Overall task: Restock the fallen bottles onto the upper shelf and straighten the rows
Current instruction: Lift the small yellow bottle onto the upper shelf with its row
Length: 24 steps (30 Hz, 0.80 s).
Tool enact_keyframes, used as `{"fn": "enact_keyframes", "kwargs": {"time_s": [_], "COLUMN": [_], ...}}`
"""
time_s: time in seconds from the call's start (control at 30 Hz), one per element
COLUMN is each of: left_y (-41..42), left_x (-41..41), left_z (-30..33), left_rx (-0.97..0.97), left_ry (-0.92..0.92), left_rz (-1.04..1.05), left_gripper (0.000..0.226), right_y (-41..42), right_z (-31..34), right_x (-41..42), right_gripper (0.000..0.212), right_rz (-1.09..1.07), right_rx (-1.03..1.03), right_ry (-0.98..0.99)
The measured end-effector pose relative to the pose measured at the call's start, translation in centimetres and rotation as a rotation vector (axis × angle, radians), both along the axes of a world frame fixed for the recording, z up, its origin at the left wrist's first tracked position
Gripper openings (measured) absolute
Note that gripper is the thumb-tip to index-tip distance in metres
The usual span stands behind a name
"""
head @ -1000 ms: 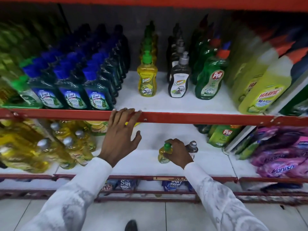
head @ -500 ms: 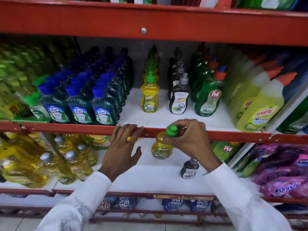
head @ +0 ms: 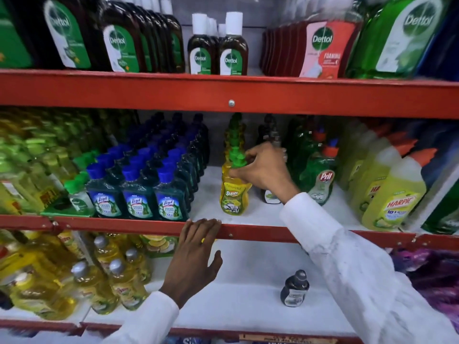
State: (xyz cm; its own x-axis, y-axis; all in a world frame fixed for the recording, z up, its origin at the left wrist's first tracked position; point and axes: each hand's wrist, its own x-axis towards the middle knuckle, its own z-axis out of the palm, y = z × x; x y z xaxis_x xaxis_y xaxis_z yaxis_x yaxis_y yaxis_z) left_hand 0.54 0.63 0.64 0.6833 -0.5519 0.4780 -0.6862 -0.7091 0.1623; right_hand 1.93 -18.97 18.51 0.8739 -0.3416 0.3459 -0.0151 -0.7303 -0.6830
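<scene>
Left hand [head: 192,256] rests spread and empty on the red shelf edge [head: 124,223], fingers [head: 203,223] hooked over the lip — a brace only. Right hand [head: 263,167] grips the yellow bottle [head: 232,194] at its green cap [head: 237,158], setting it at the front of its row on the middle shelf. Risk: a hold that high may let the base swing and knock the bottles behind; the sleeve [head: 323,234] may brush the green bottle [head: 319,180] just beside. The yellow bottle stands upright, label forward, intact. One small dark bottle [head: 295,289] stands alone on the lower shelf — not yet restocked.
</scene>
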Motion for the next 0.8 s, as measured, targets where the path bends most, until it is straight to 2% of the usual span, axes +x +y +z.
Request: {"fn": "enact_keyframes", "kwargs": {"time_s": [0.23, 0.43, 0.5, 0.63, 0.8], "left_y": [-0.1, -0.3, -0.6, -2.1, -7.0], "left_x": [0.0, -0.1, -0.2, -0.8, -2.0], "left_z": [-0.2, -0.3, -0.5, -1.0, -0.7], "left_rx": [-0.002, 0.001, -0.013, -0.012, 0.001], "left_ry": [0.011, -0.010, -0.023, -0.076, -0.121], "left_rz": [-0.010, -0.002, 0.011, 0.017, -0.089], "left_gripper": [0.063, 0.062, 0.062, 0.065, 0.068], "right_y": [0.4, -0.2, -0.7, -2.5, -6.3], "right_z": [-1.9, -2.4, -2.9, -6.6, -13.4], "right_x": [1.8, 1.0, -0.6, -6.0, -11.4], "right_gripper": [0.034, 0.057, 0.062, 0.061, 0.063], "right_rz": [0.010, 0.048, 0.032, -0.062, -0.227], "right_rx": [-0.034, -0.009, -0.098, -0.416, -0.587], "right_ry": [0.076, 0.110, 0.045, -0.183, -0.142]}}
